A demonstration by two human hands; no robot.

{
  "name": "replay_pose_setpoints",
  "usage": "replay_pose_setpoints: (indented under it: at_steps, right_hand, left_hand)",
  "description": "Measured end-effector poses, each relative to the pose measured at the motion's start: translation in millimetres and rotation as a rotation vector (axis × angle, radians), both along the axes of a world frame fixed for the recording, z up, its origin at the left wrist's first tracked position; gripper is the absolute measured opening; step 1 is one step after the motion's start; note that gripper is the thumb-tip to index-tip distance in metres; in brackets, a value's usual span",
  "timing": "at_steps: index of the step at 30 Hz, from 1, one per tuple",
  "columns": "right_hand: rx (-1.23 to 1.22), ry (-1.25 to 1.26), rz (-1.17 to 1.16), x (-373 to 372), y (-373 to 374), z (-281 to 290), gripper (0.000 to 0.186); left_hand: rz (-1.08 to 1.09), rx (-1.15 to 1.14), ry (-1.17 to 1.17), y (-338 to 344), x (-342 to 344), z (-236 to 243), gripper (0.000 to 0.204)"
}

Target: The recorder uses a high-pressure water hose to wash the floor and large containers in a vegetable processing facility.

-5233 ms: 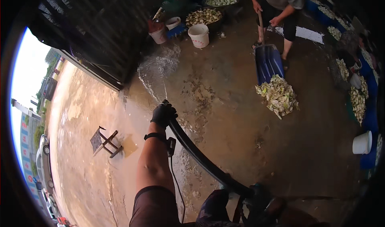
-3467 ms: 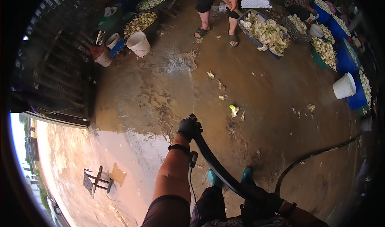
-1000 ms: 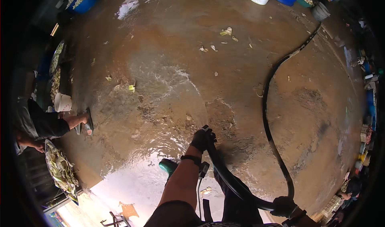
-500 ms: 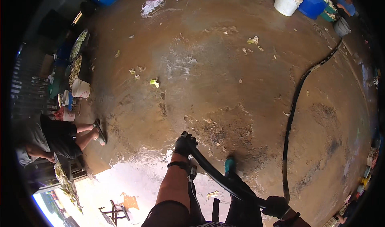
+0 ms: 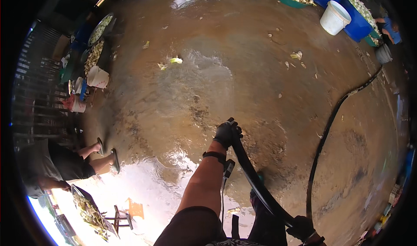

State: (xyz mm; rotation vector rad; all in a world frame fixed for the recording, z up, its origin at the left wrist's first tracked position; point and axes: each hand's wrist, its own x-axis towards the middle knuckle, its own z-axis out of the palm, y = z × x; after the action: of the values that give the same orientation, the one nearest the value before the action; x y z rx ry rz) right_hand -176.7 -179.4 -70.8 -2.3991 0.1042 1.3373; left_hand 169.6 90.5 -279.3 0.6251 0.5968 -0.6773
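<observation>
My left hand (image 5: 227,133), in a black glove, is wrapped around a thick black hose (image 5: 257,178) close to its front end. Low on the right, my right hand (image 5: 302,228), also in a black glove, is closed around the same hose further back. The hose bows between the two hands, over my legs. Ahead of its end, a wet, foamy streak (image 5: 210,65) shines on the brown floor (image 5: 260,81). Just left of that streak lies a pale green vegetable scrap (image 5: 176,60).
The hose's floor length (image 5: 319,154) curves along the right side. At the far right stand a white bucket (image 5: 335,18) and blue tubs (image 5: 358,26) of pale vegetables. On the left are a white bucket (image 5: 98,77), a person (image 5: 65,159) in sandals, and a small stool (image 5: 117,217).
My left hand has moved forward and right with the hose end. The green scrap has slid farther away over the floor. At left, the person's feet have come apart. The whole view has shifted.
</observation>
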Motion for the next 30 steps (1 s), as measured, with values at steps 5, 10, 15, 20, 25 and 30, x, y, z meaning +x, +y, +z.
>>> replay_pose_setpoints:
  at_steps: [5,10,15,20,25,30]
  right_hand:
    - [0.0,-0.126,0.017,31,25,-6,0.038]
    - [0.073,-0.196,0.045,77,74,9,0.035]
    - [0.077,-0.242,0.287,84,107,31,0.033]
    - [-0.04,-0.009,-0.046,93,136,79,0.035]
    - [-0.145,-0.18,0.042,110,161,109,0.031]
    - [-0.112,-0.08,0.224,146,201,118,0.029]
  left_hand:
    - [0.137,0.057,0.041,72,14,23,0.009]
    - [0.236,0.101,-0.01,167,12,44,0.013]
    - [0.154,0.04,0.002,179,47,59,0.008]
    - [0.029,-0.176,-0.059,142,85,72,0.007]
    - [0.027,-0.115,-0.161,180,94,96,0.009]
    - [0.241,-0.062,0.006,280,67,105,0.005]
